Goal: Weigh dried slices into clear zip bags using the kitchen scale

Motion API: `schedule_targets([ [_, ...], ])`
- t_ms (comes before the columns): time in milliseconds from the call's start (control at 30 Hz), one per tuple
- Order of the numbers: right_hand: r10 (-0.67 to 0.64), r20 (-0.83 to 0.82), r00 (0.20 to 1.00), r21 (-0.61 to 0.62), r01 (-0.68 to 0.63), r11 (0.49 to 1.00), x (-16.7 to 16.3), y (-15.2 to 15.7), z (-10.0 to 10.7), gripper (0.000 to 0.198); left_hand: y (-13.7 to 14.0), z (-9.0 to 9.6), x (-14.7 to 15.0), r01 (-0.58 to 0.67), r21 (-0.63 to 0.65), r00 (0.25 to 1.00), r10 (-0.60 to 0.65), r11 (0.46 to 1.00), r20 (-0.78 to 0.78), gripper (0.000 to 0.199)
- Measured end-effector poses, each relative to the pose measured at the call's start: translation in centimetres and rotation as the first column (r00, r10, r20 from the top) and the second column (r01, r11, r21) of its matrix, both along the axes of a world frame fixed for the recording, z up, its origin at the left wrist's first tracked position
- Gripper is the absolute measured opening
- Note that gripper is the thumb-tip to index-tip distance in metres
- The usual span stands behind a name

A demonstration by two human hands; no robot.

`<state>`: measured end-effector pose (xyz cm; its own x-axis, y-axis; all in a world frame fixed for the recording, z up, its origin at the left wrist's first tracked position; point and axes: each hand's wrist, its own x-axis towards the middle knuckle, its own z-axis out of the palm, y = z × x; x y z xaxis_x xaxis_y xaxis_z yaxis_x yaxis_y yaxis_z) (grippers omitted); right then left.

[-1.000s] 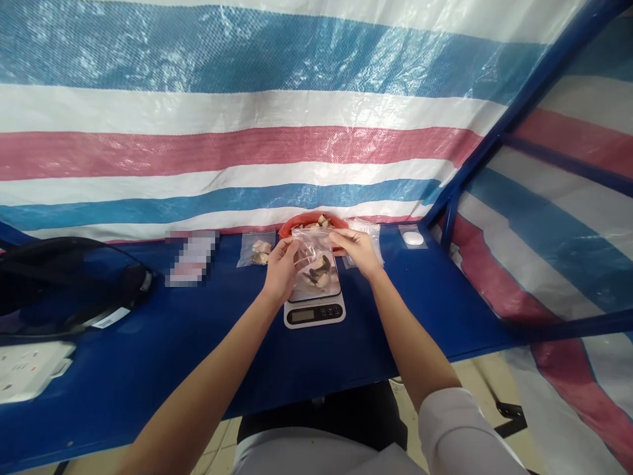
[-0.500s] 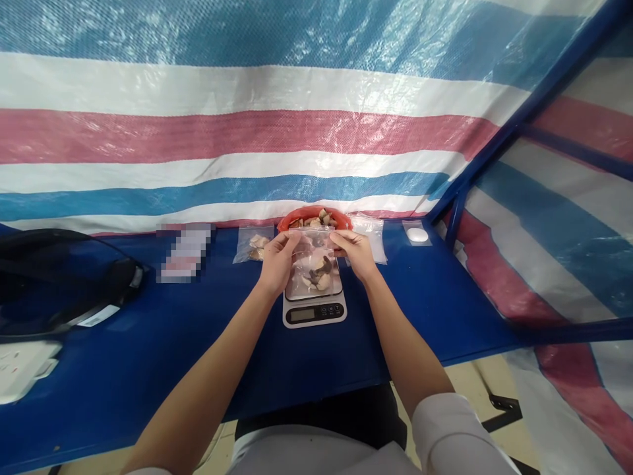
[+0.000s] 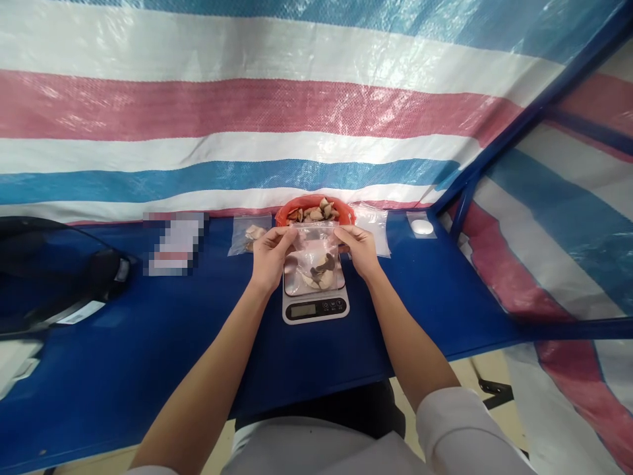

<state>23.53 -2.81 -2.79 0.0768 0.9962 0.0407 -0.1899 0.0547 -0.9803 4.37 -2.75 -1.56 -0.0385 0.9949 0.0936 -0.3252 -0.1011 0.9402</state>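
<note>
A clear zip bag (image 3: 312,254) hangs between my hands over the kitchen scale (image 3: 316,310). Pale and dark brown dried pieces, like mushroom slices (image 3: 321,272), lie at its bottom. My left hand (image 3: 271,256) pinches the bag's upper left corner, and my right hand (image 3: 360,251) pinches the upper right one. Whether the bag rests on the scale's plate, I cannot tell. Just behind it stands a red bowl-like container (image 3: 283,214) with more dried pieces inside. The scale's display shows no digits I can read.
Left of the bowl lies a filled clear bag (image 3: 240,236); to its right are flat clear bags (image 3: 378,231). A white round object (image 3: 422,227) sits farther right on the blue table (image 3: 420,297). Black headgear with a strap (image 3: 93,284) and a white box (image 3: 17,363) occupy the left side.
The bag's top has been drawn flatter and wider between my hands, which have moved slightly apart. The camera view has shifted a little. Both hands keep their hold on the bag.
</note>
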Motion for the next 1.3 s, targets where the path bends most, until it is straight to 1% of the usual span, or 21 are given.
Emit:
schedule_targets([
  [133, -0.005, 0.03, 1.0, 0.007, 0.005, 1.0, -0.2, -0.2, 0.1, 0.04, -0.3, -0.2, -0.5, 0.019, -0.028, 1.0, -0.02, 0.999, -0.003, 0.032],
  [333, -0.051, 0.049, 0.998, 0.021, 0.05, 0.999, -0.2, -0.2, -0.1, 0.039, -0.5, 0.3, -0.4, 0.029, -0.078, 1.0, -0.028, 0.997, 0.011, 0.034],
  [500, -0.078, 0.017, 0.997, 0.025, 0.077, 0.997, -0.2, -0.3, 0.1, 0.04, -0.5, 0.3, -0.3, 0.025, -0.071, 0.999, -0.022, 0.997, 0.033, 0.036],
  [800, -0.087, 0.063, 0.994, 0.049, 0.084, 0.995, -0.2, -0.5, -0.1, 0.038, -0.2, -0.7, -0.8, 0.001, -0.026, 0.999, -0.002, 1.0, -0.048, 0.034],
  [933, -0.071, 0.078, 0.994, 0.062, 0.066, 0.996, -0.1, -0.5, -0.1, 0.038, -0.5, -0.6, -0.7, -0.022, -0.024, 0.997, 0.02, 0.999, -0.073, 0.03],
  [1067, -0.046, 0.057, 0.997, 0.054, 0.043, 0.998, -0.2, -0.7, 0.0, 0.039, -0.7, -0.5, -0.6, -0.05, -0.002, 0.995, 0.05, 0.999, -0.089, 0.027],
  [1200, -0.053, 0.093, 0.994, 0.047, 0.049, 0.998, -0.4, -0.7, 0.0, 0.039, -0.7, -0.6, -0.6, -0.062, 0.011, 0.991, 0.063, 0.998, -0.117, 0.028],
  [1300, -0.061, 0.112, 0.992, 0.063, 0.054, 0.997, -0.4, -0.7, -0.1, 0.039, -0.8, -0.6, -0.6, -0.068, 0.001, 0.989, 0.067, 0.998, -0.128, 0.028],
])
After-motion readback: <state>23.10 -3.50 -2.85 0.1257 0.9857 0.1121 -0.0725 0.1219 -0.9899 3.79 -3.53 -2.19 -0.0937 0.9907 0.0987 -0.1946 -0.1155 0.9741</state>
